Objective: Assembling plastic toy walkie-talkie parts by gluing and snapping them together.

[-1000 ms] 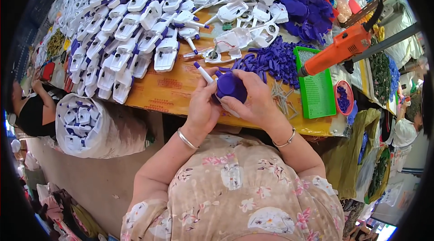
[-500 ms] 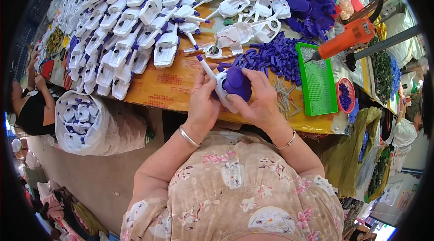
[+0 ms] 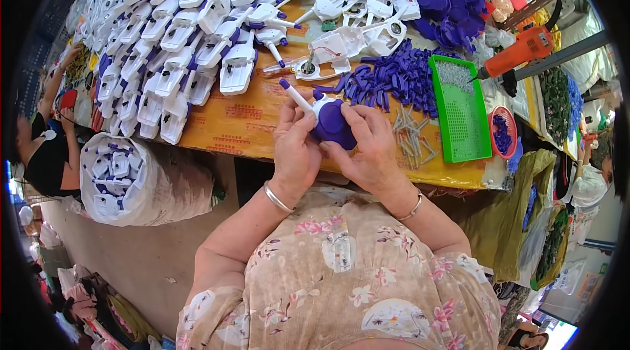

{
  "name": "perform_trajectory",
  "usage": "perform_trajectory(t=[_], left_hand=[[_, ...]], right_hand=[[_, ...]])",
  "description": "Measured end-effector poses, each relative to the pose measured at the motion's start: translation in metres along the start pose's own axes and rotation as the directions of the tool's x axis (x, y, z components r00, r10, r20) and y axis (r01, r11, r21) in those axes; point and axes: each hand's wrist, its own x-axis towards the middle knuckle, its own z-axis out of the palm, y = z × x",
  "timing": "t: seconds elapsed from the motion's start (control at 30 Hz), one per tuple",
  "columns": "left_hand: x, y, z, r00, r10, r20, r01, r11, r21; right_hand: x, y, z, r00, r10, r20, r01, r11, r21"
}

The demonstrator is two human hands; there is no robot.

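Observation:
Both of my hands hold one white and purple plastic piece (image 3: 327, 119) with a thin white stem and a purple tip, just above the near edge of the yellow-covered table (image 3: 243, 127). My left hand (image 3: 295, 150) grips its left side under the stem. My right hand (image 3: 367, 146) wraps over the round purple cap. A heap of small purple parts (image 3: 394, 77) lies right behind the hands, and several grey metal pins (image 3: 410, 133) lie to the right of them.
Rows of finished white and purple pieces (image 3: 177, 35) cover the table's left half. A green mesh tray (image 3: 459, 110), a small red basket (image 3: 504, 132) and an orange power drill (image 3: 522, 51) stand at the right. A white sack of pieces (image 3: 131, 179) sits by the table. Another person (image 3: 46, 146) is at far left.
The piece and both hands have shifted slightly right along the table edge, and my right hand has closed further over the purple cap.

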Motion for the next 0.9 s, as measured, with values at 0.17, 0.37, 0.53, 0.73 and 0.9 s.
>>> perform_trajectory(t=[0.17,0.37,0.53,0.73,0.9], left_hand=[[-0.006,-0.001,0.004,0.999,0.000,0.032,-0.004,0.994,0.110],[-0.002,0.011,-0.014,0.963,-0.245,0.110,0.249,0.968,-0.024],[-0.004,0.014,-0.017,0.957,-0.256,0.135,0.246,0.965,0.088],[-0.004,0.021,-0.015,0.940,-0.242,0.241,0.216,0.968,0.130],[-0.004,0.024,-0.019,0.922,-0.220,0.318,0.180,0.972,0.151]], right_hand=[[0.004,0.000,0.005,0.997,-0.049,-0.057,0.051,0.998,0.044],[-0.002,0.011,0.000,0.966,0.252,0.053,-0.225,0.728,0.648],[-0.002,-0.004,-0.008,0.945,0.311,0.096,-0.271,0.590,0.761],[-0.005,-0.008,-0.010,0.962,0.266,0.065,-0.227,0.643,0.732],[-0.008,-0.008,-0.010,0.983,0.183,0.023,-0.153,0.734,0.661]])
